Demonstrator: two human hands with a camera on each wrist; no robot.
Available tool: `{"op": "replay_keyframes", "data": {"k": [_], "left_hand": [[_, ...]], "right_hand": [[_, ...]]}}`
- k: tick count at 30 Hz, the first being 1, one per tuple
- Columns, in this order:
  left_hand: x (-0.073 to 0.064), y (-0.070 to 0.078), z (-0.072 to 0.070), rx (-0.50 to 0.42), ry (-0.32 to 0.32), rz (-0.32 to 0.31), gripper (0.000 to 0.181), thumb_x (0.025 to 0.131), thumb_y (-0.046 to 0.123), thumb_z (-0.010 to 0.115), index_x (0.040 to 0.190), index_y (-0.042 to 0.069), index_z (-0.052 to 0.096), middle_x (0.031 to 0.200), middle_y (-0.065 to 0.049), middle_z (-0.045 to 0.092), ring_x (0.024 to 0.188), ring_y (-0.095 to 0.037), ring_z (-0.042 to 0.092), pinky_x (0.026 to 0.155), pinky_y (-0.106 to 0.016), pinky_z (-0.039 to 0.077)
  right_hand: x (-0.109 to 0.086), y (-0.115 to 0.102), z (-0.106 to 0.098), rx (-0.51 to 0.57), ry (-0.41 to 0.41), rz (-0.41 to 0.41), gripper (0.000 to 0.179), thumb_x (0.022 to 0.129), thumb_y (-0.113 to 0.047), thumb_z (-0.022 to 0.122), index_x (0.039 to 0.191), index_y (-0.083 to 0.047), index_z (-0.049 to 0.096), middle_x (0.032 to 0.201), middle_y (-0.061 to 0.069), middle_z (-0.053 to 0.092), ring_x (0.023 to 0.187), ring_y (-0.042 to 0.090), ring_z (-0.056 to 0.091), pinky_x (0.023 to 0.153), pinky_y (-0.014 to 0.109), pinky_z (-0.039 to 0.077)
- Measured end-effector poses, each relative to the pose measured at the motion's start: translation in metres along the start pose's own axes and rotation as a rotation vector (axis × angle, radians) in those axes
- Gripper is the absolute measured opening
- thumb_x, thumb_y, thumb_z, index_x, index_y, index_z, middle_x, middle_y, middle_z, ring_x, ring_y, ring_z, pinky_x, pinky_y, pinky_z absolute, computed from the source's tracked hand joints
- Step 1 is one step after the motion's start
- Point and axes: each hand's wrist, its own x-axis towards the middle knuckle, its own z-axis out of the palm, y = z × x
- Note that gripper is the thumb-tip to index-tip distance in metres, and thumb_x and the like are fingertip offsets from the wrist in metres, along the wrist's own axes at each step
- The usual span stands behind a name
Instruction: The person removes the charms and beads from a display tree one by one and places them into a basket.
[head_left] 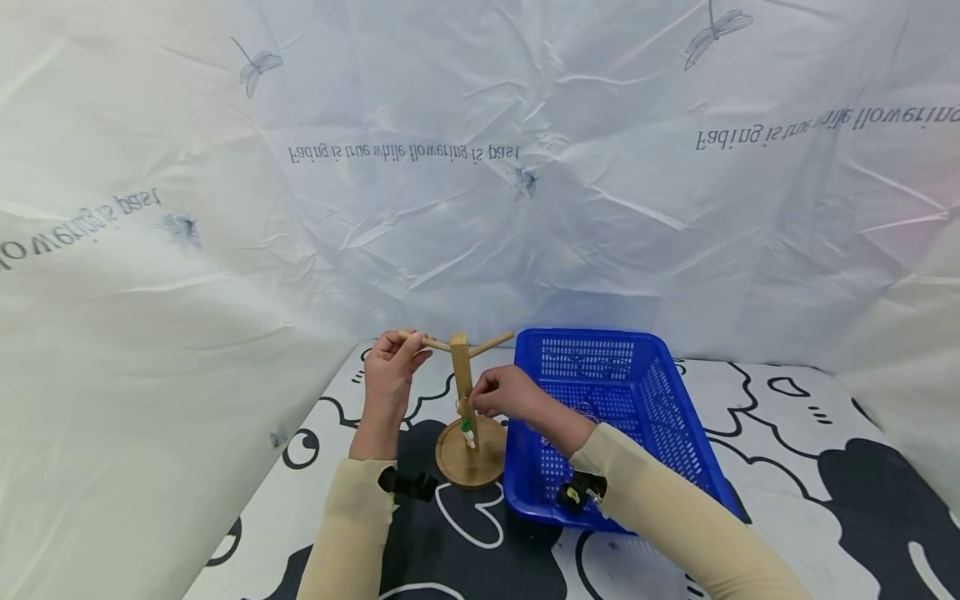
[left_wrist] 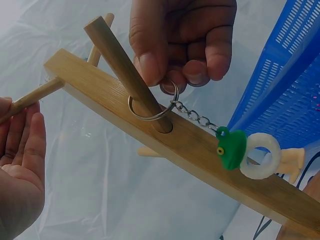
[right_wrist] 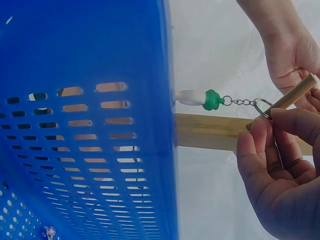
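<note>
A wooden peg stand (head_left: 461, 375) with a round base (head_left: 491, 467) stands upright before me. My left hand (head_left: 388, 371) holds one of its upper pegs (left_wrist: 37, 97) between thumb and fingers. Lower down, my right hand (head_left: 510, 392) pinches the metal ring (left_wrist: 150, 118) of a keychain between thumb and fingertips. That ring is around a lower peg (left_wrist: 125, 72), near where the peg enters the post. From it a short chain (right_wrist: 242, 102) carries a green animal-head charm (left_wrist: 232, 150) with a white ring and a tan piece, hanging along the post.
Close to the stand's right is a blue plastic basket (head_left: 528, 492) with slotted walls. Several small items lie inside, too small to tell apart. A patterned cloth (head_left: 780, 475) covers the table, and a pale printed sheet (head_left: 480, 225) hangs behind.
</note>
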Motion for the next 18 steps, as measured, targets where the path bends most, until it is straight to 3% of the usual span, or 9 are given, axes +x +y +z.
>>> {"op": "replay_keyframes", "data": {"k": [6,18], "left_hand": [[0.0015,0.0013,0.0009,0.012,0.004,-0.010,0.026,0.100,-0.004,0.056,0.085,0.015,0.065,0.088,0.006,0.070,0.084,-0.004,0.074,0.080,-0.019,0.063],[0.0031,0.0009,0.0013,0.013,0.000,-0.002,0.024,0.100,-0.003,0.058,0.086,0.015,0.065,0.088,0.006,0.070,0.084,-0.004,0.074,0.081,-0.020,0.064]], "right_hand": [[-0.0038,-0.0039,-0.0015,0.022,-0.020,-0.006,0.009,0.093,-0.006,0.066,0.093,0.001,0.072,0.098,0.013,0.074,0.078,0.014,0.063,0.074,0.028,0.062],[-0.0071,-0.0068,-0.0052,0.048,-0.055,-0.007,0.010,0.094,-0.006,0.066,0.095,0.002,0.071,0.099,0.013,0.073,0.078,0.014,0.062,0.077,0.028,0.062]]}}
